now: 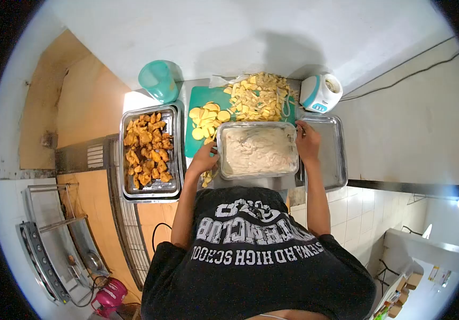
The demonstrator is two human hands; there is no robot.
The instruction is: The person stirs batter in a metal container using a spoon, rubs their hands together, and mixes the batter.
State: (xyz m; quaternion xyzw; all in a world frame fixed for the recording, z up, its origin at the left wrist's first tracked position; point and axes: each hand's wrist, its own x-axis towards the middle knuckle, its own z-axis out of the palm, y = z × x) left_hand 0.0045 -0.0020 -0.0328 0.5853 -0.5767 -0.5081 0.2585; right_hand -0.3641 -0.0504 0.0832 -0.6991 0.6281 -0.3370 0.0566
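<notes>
Left hand (204,158): yours, closed on the left end of the clear rectangular container (261,175); fingertips partly hidden. Right hand (308,141): yours, closed at the far right corner of the same container, fingers at its rim; grip beneath not visible.

Container: directly in front of your torso, filled with pale, lumpy batter (260,151). It covers the near right part of the green cutting board (197,98); you cannot tell whether it rests there or is held just above. Underside hidden. Long axis left to right across your body, one long side towards you, the other towards the wall.

Yellow slices (208,118): on the board, beyond your left hand, lower ones partly covered by the container. Heap of chopped yellow pieces (256,96): behind the container; a pale looped item (286,106) at its right is hard to identify.

Metal tray (123,160): left of your left forearm, holding browned, fried-looking pieces (147,146). Teal cup (158,81): behind that tray. Second metal tray (341,149): at right, partly blocked by your right hand and forearm. White-and-teal appliance (321,93): behind it, contents of its top unclear.

Black shirt (256,277): yours, hiding the near counter edge; cut off below.
</notes>
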